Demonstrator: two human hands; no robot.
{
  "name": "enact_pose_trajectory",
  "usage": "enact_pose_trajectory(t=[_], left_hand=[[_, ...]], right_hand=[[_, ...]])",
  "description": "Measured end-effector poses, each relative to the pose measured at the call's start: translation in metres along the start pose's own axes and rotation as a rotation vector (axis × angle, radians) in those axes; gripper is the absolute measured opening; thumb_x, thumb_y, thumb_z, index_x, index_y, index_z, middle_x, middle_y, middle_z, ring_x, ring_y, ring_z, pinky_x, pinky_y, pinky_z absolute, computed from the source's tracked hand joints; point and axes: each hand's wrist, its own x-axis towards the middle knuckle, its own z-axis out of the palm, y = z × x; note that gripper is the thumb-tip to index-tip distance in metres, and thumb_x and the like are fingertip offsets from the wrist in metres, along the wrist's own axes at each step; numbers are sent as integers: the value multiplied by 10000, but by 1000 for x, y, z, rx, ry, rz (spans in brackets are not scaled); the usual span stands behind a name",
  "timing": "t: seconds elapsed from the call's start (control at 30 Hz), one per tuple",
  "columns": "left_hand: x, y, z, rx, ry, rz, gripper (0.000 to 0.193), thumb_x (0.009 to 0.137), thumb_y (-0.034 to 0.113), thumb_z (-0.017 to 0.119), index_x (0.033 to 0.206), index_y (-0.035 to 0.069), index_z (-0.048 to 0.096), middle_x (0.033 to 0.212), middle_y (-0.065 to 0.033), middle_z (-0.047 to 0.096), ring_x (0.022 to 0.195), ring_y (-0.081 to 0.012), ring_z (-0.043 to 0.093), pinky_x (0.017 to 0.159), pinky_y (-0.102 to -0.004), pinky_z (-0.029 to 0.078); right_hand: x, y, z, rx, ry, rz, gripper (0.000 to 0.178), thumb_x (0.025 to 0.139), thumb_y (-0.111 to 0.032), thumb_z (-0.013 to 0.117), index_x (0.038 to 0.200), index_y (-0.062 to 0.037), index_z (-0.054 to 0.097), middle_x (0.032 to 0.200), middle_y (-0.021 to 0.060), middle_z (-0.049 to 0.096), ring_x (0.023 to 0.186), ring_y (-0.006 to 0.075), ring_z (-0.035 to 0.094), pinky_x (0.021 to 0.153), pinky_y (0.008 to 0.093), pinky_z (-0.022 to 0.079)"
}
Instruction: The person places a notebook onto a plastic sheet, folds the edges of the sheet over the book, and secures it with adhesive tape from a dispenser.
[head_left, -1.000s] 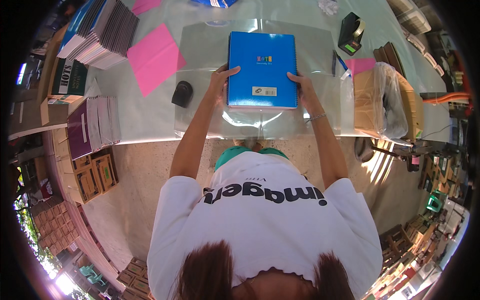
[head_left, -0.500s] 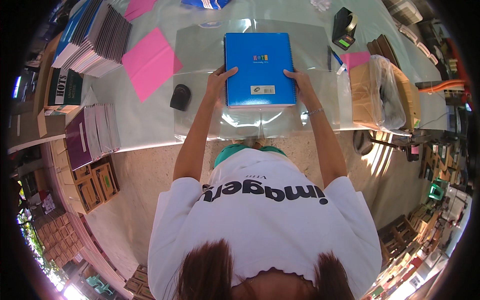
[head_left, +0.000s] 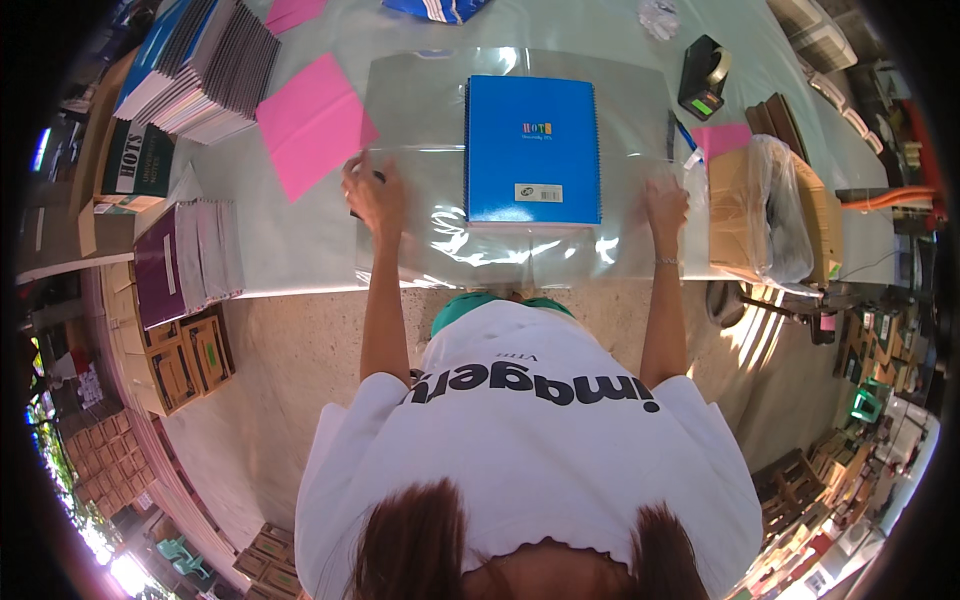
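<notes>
A blue spiral-bound notebook (head_left: pixel 533 150) lies on a clear plastic sheet (head_left: pixel 420 240), with pale page edges showing beneath its near side. Neither hand touches it. To its left, my left hand (head_left: pixel 375 195) is over a small black object (head_left: pixel 354 213), which it mostly covers. The fingers are blurred and loosely bent, with gaps between them; a firm grip does not show. My right hand (head_left: pixel 666 208) is low over the sheet's right side, apart from the notebook. Its fingers are half bent and apart, and nothing shows in them.
Spiral notebooks (head_left: pixel 215 75) are stacked at the far left, with purple-covered ones (head_left: pixel 165 268) nearer. Pink paper (head_left: pixel 318 125) lies beside the sheet. At right are a tape dispenser (head_left: pixel 703 78), a blue pen (head_left: pixel 688 137) and a plastic-lined carton (head_left: pixel 735 205).
Both hands have let go of the blue notebook and moved apart. My left hand went left over the black object, and my right hand went right, toward the sheet's edge.
</notes>
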Motion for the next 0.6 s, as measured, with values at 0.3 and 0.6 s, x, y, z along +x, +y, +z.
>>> enact_pose_trajectory(t=[0.3, 0.6], left_hand=[[-38, -51, -42, 77, -199, 52, 679, 738, 424, 753, 1319, 158, 524, 1243, -120, 466, 1168, -317, 455, 961, -482, 367], [-34, -68, -57, -486, -3, -167, 732, 803, 415, 714, 1378, 63, 429, 1215, -158, 449, 1053, -258, 521, 879, -387, 444]], right_hand=[[-148, -144, -7, 613, -228, -982, 392, 738, 76, 567, 1086, -88, 640, 1087, 120, 605, 1078, 310, 528, 891, 408, 460], [-235, -230, 83, 737, -613, -1165, 289, 776, -182, 697, 984, -15, 585, 960, 120, 546, 919, 307, 533, 801, 422, 452]])
